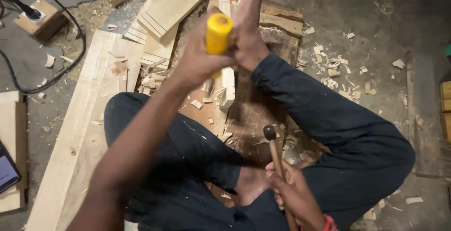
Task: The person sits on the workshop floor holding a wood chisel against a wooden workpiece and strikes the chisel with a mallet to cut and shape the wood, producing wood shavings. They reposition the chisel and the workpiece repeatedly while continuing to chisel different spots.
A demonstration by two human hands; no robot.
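Observation:
My left hand (199, 59) grips a chisel with a yellow handle (217, 32), held upright over a narrow light wooden piece (227, 78) that lies on a dark worn board (256, 113). My right hand (293, 195) holds a hammer by its wooden handle, and the small dark hammer head (269, 132) is raised below the chisel. I sit on the floor in dark trousers; my bare foot (249, 19) presses on the wood just beside the chisel.
A long pale plank (77, 132) lies to the left, with more cut boards (176, 3) stacked above. Wood chips (336, 69) litter the grey floor. A black cable (56, 78) runs to a socket block (35, 15) at top left. A phone (7, 172) lies at the left edge.

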